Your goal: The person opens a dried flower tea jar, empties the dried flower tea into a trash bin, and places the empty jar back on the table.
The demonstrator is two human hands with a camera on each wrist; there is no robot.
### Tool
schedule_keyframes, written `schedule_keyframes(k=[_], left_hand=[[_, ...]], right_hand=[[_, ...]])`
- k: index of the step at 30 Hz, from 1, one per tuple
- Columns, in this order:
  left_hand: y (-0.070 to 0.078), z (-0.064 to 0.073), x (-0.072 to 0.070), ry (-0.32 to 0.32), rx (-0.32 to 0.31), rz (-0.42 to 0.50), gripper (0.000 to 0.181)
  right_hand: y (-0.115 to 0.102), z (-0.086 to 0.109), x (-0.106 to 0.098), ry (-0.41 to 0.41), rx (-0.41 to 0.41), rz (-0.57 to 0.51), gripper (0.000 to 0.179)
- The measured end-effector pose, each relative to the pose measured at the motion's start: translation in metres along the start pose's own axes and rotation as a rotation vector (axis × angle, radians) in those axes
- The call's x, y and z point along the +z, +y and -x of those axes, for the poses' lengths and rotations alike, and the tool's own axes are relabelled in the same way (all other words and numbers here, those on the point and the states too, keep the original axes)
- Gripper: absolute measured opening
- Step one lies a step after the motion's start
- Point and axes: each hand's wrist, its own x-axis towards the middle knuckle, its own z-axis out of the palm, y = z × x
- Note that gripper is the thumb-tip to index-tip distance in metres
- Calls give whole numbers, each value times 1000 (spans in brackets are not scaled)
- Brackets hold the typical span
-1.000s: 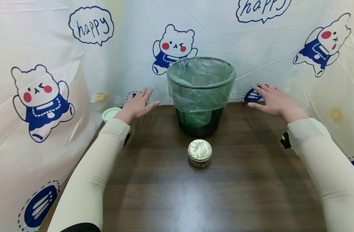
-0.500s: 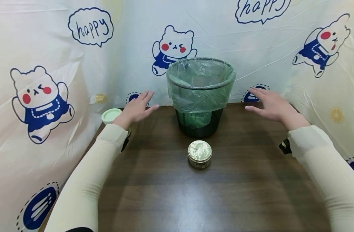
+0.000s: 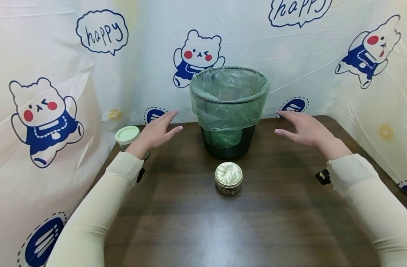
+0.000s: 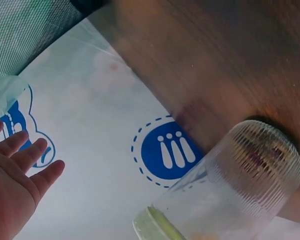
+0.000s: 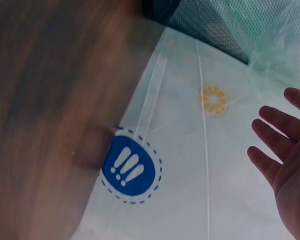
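Observation:
My left hand [image 3: 155, 132] is held out above the table with straight fingers and nothing in it. Just left of it stands a clear ribbed jar [image 4: 230, 180] with a pale green lid [image 3: 128, 134] and dark bits at its bottom. My right hand [image 3: 307, 129] reaches out on the other side, fingers straight, holding nothing. Between the hands is a black mesh wastebasket [image 3: 227, 146] lined with a green plastic bag [image 3: 230, 115] folded over the rim. In front of the basket sits a small round tin [image 3: 228, 178] with a shiny, crinkled silvery top.
The brown wooden table [image 3: 223, 230] runs back to a white curtain [image 3: 150, 55] printed with bears and "happy" bubbles. The curtain also hangs along the left and right sides. A black wrist strap [image 3: 323, 177] shows at the right cuff.
Both hands have drawn slightly back toward the body, the right one also a little inward. More of the green-lidded jar shows now. Basket and tin have stayed in place.

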Motion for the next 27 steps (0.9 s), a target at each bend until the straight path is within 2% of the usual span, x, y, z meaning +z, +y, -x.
schedule_keyframes(k=[4, 14, 19, 27], left_hand=[[4, 4, 4, 5, 21, 21, 78], [15, 13, 17, -46, 50, 66, 79], [23, 15, 22, -63, 54, 88, 77], [37, 20, 31, -70, 127, 93, 69]], right_hand=[[-6, 3, 8, 0, -15, -17, 75], [-20, 8, 37, -22, -67, -116, 70], [-27, 9, 46, -32, -106, -126, 71], [-37, 12, 61, -85, -185, -154, 69]])
